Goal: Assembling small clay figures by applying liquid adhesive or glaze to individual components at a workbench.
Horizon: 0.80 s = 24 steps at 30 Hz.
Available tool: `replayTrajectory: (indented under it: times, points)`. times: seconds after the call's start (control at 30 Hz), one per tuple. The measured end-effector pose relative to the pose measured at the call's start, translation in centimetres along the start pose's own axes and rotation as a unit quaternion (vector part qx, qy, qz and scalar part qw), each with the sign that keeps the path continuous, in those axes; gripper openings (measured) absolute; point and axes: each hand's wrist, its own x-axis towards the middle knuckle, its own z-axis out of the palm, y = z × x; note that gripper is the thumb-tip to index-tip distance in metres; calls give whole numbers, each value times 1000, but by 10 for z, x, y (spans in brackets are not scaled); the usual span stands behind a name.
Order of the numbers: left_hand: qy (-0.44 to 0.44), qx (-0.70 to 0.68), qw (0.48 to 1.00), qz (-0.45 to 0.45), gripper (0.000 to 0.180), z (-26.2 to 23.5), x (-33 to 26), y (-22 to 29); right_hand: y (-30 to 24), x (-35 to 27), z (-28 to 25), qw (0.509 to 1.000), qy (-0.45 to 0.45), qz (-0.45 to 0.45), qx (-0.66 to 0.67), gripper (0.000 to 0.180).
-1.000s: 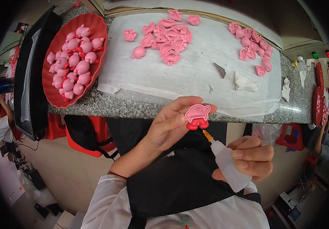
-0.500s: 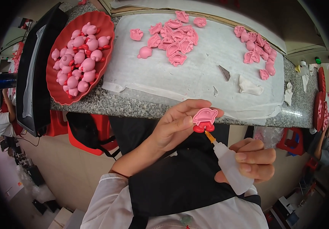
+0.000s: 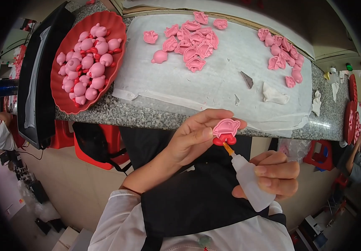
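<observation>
My left hand (image 3: 195, 136) pinches a small pink plastic half-shell (image 3: 226, 126), its hollow side facing me. A red piece with two rounded lobes (image 3: 224, 139) sits at the shell's lower edge. In my right hand (image 3: 278, 173) is a white squeeze bottle (image 3: 251, 184), tilted with its thin amber nozzle (image 3: 229, 149) pointing up to the left. The nozzle's tip is at the red piece; whether it touches cannot be made out. Both hands are in front of the bench edge, above my black apron (image 3: 188, 205).
A red scalloped tray (image 3: 59, 102) at the left holds many pink round figures with red parts. Loose pink half-shells (image 3: 195, 39) lie on white paper (image 3: 138, 79), and another pink group (image 3: 281, 52) is at the right. Near them are a dark blade-like piece (image 3: 246, 80) and crumpled tissue (image 3: 275, 94).
The bottle and my right hand have shifted slightly left and down, its nozzle moving a little left along the red piece. My left hand keeps its hold almost unmoved.
</observation>
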Motion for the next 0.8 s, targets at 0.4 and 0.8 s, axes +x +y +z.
replayTrajectory:
  times: [0.4, 0.8]
  points:
    - [-3, -7, 1000, -6, 42, 2, 0, 0, 1, 1, 3, 999, 24, 1, -39, 49]
    - [0, -4, 1000, -3, 41, 2, -2, -1, 1, 1, 5, 1000, 18, 8, -24, 49]
